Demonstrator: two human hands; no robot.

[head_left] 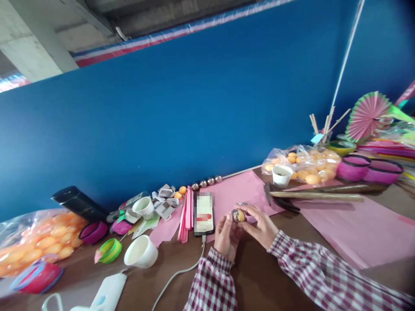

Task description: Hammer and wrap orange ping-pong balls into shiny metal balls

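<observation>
In front of my chest, both hands hold a small orange ball [239,215] partly covered with shiny silver-brown, stud-like pieces. My left hand [226,235] pinches it from the left, with the thumb against the covered side. My right hand [261,224] has thumb and fingers closed on the bare orange side. Just beyond my fingers, a small silvery thing [241,203] shows on the pink paper [240,185], too blurred to name. Several shiny dark balls [203,183] stand in a row by the blue wall. A phone [204,214] lies left of my hands, a cable plugged in.
Hammers [317,196] lie to the right, by a white cup [282,176] with small dark contents. Bags of orange balls [316,166] stand at both sides. At left are a white cup [141,252], a black bottle [79,205] and a power strip [108,291]. A blue wall [178,112] rises behind.
</observation>
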